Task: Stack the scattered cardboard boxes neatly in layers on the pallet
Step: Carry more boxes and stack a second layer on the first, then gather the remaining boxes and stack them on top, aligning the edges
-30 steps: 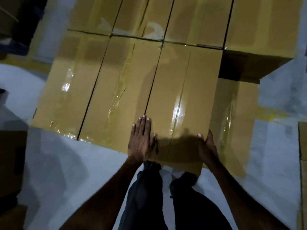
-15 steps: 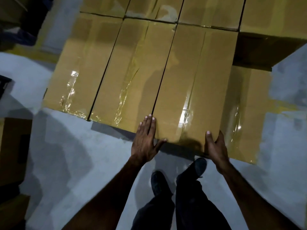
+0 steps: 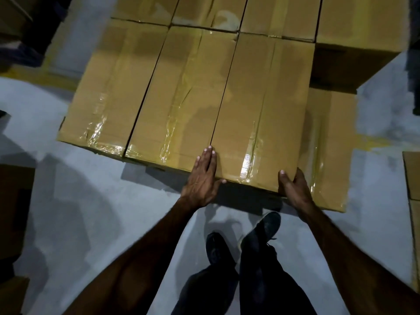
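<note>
- The grey floor [image 3: 86, 214] is the largest surface; it lies bare to the left of the stack and at the person's feet, with a narrower strip open on the right.
- A stack of taped cardboard boxes [image 3: 227, 64] fills the upper middle; whatever it rests on is hidden under it.
- In the near row three long boxes lie side by side, their long edges touching: the left box [image 3: 109, 92], the middle box [image 3: 181, 98] and the right box [image 3: 261, 105].
- The near edges of these three run in a roughly even line above the floor.
- A lower box [image 3: 327, 151] sits one layer down just right of the right box, so that side drops away as a step.
- A taller box [image 3: 359, 26] stands at the far right corner.
- Partial boxes [image 3: 412, 176] reach in from the right frame edge, and dark cartons [image 3: 13, 212] from the left.
- The left hand [image 3: 203, 178] lies flat, fingers straight, on the near left corner of the right box, over the seam with the middle box.
- The right hand [image 3: 293, 187] cups the near right corner, thumb on top, fingers curled round the side.
- Two dark shoes [image 3: 259, 228] stand just before the stack.
</note>
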